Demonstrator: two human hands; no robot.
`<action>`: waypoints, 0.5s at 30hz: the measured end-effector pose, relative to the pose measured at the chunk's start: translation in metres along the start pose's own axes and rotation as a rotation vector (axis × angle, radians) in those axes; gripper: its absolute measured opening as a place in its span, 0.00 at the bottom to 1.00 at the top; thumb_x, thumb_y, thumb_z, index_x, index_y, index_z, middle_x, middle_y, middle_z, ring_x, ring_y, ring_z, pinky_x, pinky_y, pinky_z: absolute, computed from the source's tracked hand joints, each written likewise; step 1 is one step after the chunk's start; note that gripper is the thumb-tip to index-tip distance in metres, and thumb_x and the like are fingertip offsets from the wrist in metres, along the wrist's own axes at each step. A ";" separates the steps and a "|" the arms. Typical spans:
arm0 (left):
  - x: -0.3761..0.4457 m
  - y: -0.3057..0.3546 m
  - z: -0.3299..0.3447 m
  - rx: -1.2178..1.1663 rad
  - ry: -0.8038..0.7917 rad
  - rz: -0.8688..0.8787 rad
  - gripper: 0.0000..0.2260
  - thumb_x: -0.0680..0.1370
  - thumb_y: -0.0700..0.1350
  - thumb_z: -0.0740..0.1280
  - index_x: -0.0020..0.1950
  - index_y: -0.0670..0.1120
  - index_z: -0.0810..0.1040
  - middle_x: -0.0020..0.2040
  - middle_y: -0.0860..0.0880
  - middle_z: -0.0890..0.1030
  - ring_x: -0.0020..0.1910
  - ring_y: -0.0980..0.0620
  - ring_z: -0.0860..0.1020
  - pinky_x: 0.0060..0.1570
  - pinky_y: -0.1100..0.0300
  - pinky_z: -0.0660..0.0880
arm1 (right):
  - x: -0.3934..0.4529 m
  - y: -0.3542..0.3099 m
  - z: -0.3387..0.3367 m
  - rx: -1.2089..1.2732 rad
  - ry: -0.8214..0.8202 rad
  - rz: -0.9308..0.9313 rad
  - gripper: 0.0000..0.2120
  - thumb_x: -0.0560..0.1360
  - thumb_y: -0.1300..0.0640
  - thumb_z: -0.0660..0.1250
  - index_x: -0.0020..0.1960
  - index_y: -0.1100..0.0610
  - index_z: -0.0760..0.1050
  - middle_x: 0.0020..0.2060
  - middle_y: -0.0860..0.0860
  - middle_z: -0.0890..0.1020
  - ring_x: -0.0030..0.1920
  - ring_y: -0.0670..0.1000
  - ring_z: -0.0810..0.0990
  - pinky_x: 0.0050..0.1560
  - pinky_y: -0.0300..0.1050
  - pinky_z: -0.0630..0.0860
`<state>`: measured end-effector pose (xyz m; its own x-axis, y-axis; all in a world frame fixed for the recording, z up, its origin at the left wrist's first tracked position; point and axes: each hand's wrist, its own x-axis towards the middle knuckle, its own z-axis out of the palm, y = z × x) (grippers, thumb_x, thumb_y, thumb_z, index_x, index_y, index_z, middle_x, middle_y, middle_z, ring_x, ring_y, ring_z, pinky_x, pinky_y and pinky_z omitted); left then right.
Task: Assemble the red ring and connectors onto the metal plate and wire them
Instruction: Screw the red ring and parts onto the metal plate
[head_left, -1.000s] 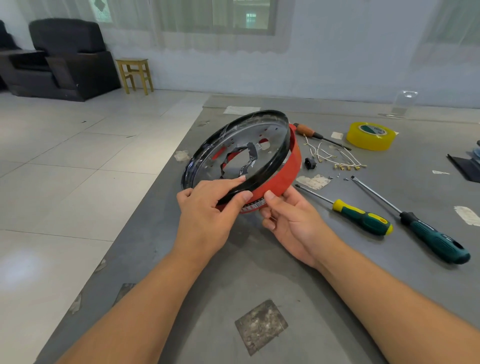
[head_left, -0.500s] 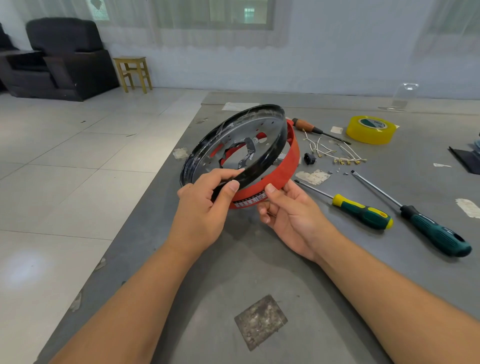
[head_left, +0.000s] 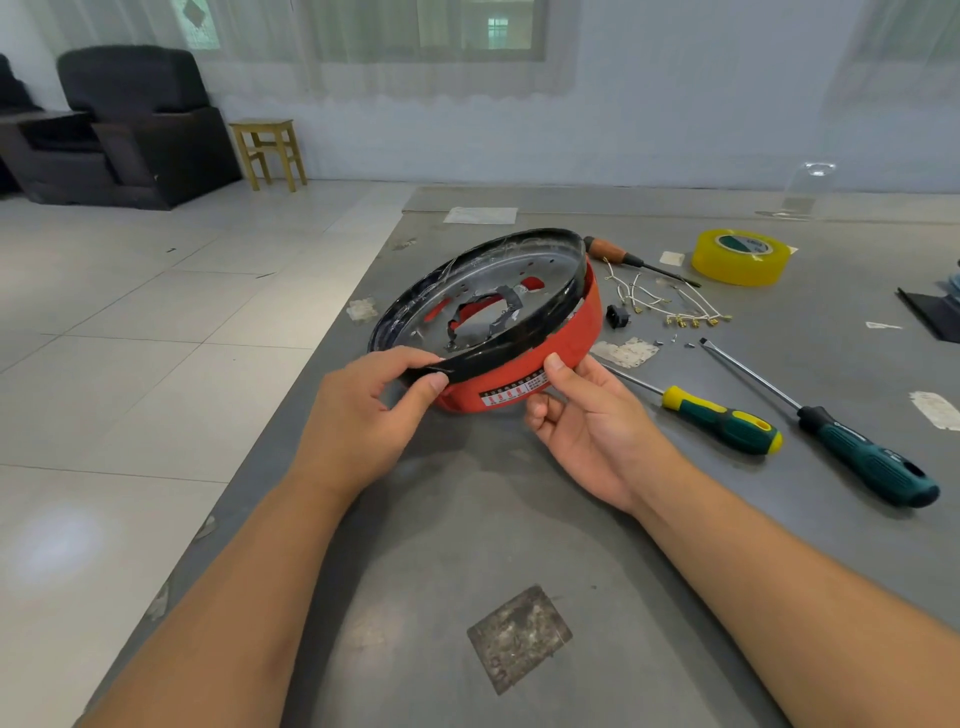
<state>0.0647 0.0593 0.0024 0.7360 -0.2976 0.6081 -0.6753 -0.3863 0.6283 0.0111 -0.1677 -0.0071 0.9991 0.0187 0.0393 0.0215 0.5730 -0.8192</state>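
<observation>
A round metal plate (head_left: 483, 296) with a black rim and a jagged middle hole sits inside a red ring (head_left: 576, 332), the pair tilted with the near edge low over the grey table (head_left: 519, 519). My left hand (head_left: 363, 410) pinches the black rim at the near left. My right hand (head_left: 587, 415) cups the red ring from below, thumb pressed on its white label. White wires with brass connectors (head_left: 670, 306) and a small black switch (head_left: 617, 316) lie on the table behind the ring.
Two green-handled screwdrivers (head_left: 727, 423) (head_left: 867, 457) lie to the right. A wooden-handled screwdriver (head_left: 618, 255) and a yellow tape roll (head_left: 740, 257) sit further back. Small screws (head_left: 675, 340) lie near the wires. The table's left edge drops to a tiled floor.
The plate and ring have tipped from steeply upright to flatter and lower toward the table. Both hands kept their hold and moved down with them.
</observation>
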 end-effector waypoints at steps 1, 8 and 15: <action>0.000 0.002 0.000 -0.028 0.021 -0.013 0.10 0.80 0.46 0.71 0.52 0.63 0.82 0.47 0.71 0.83 0.48 0.71 0.79 0.48 0.79 0.68 | 0.000 -0.001 0.000 0.009 0.004 0.000 0.09 0.81 0.57 0.68 0.61 0.52 0.78 0.51 0.53 0.83 0.36 0.48 0.76 0.41 0.39 0.76; 0.001 0.002 0.004 -0.155 0.096 -0.092 0.08 0.79 0.49 0.71 0.49 0.65 0.81 0.44 0.69 0.83 0.47 0.69 0.79 0.49 0.79 0.69 | 0.002 -0.002 -0.001 0.031 0.022 0.009 0.12 0.79 0.56 0.69 0.62 0.54 0.78 0.48 0.54 0.83 0.36 0.48 0.77 0.40 0.39 0.77; 0.000 0.002 0.006 -0.151 0.103 -0.097 0.08 0.79 0.50 0.71 0.49 0.65 0.81 0.45 0.69 0.83 0.48 0.68 0.80 0.50 0.79 0.69 | 0.001 -0.002 0.000 0.027 0.015 0.011 0.12 0.79 0.56 0.69 0.62 0.54 0.78 0.50 0.55 0.82 0.36 0.48 0.77 0.40 0.39 0.78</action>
<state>0.0639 0.0535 0.0012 0.7944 -0.1717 0.5826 -0.6066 -0.2712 0.7473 0.0124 -0.1689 -0.0052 0.9997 0.0132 0.0219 0.0098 0.5944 -0.8041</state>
